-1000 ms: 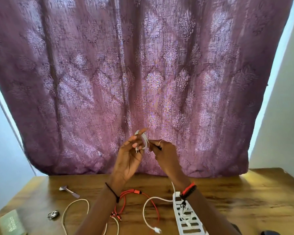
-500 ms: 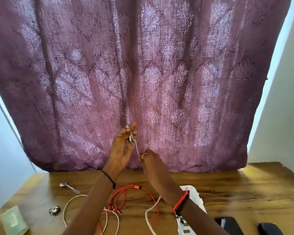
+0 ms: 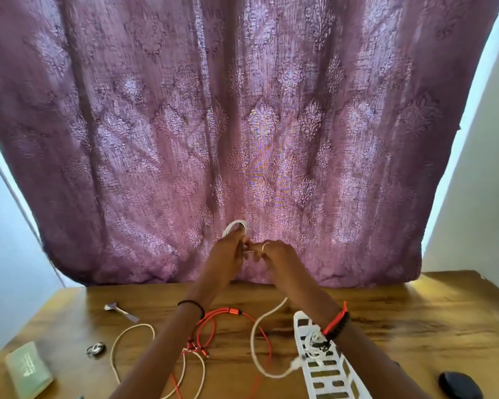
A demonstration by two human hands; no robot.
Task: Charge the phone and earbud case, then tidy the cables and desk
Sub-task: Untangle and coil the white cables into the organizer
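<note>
Pinching the white cable coil, upright above its fingers, the left hand touches the right hand, whose fingers pinch the trailing length

Pale print on the green box is too blurred to read.

Raised before the purple curtain, the left hand grips a looped white cable while the right hand (ring on one finger) pinches it just beside. A red cable and power strip lie on the wooden surface.
</note>
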